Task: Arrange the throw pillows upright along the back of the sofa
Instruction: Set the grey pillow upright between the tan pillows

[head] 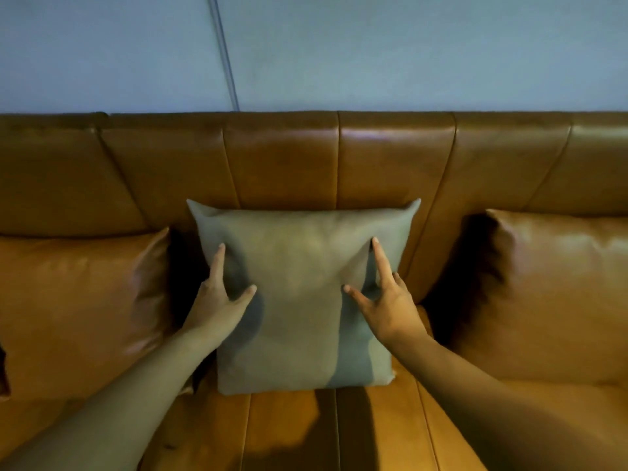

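we find the grey pillow (302, 297) upright against the sofa back (282, 158), a tan pillow (78, 300) left of it, another (557, 294) right. our left hand (217, 297) and right hand (390, 300) lie open on its face, gripping nothing, apparently pressing it back to seat it.

The tan leather cushion on the left (78, 307) and the tan leather cushion on the right (557, 294) are cut off by the picture's side edges. The grey-green square fabric pillow (299, 300) hides the brown leather sofa (282, 158) backrest's lower part, and both forearms run out at the bottom edge.
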